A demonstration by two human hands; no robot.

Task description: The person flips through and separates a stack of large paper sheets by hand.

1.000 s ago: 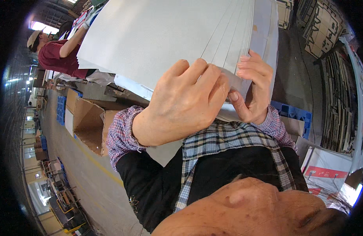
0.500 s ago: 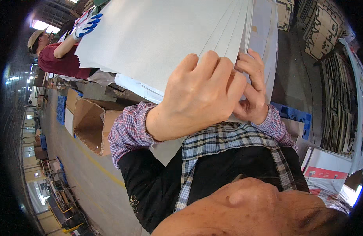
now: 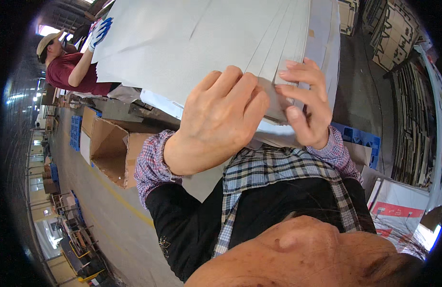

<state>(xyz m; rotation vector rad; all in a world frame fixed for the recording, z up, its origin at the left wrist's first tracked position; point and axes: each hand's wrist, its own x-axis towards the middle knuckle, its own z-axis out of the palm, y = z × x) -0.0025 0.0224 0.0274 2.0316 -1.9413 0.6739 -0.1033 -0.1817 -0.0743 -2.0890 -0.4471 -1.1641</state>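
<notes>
Left hand [image 3: 221,119] slid up; both hands pinch sheet stack [image 3: 206,43] corner.

The stack of sheets [image 3: 197,43] looks like thin grey-white card, matt and smooth, its fanned edges crisp. The open box [image 3: 111,148] is brown corrugated cardboard, dull and slightly rough. The shirt cuff [image 3: 151,165] is soft woven check cloth. A co-worker's glove [image 3: 100,32] is white knit with a blue rubbery coating. The floor [image 3: 111,225] is flat grey concrete.
</notes>
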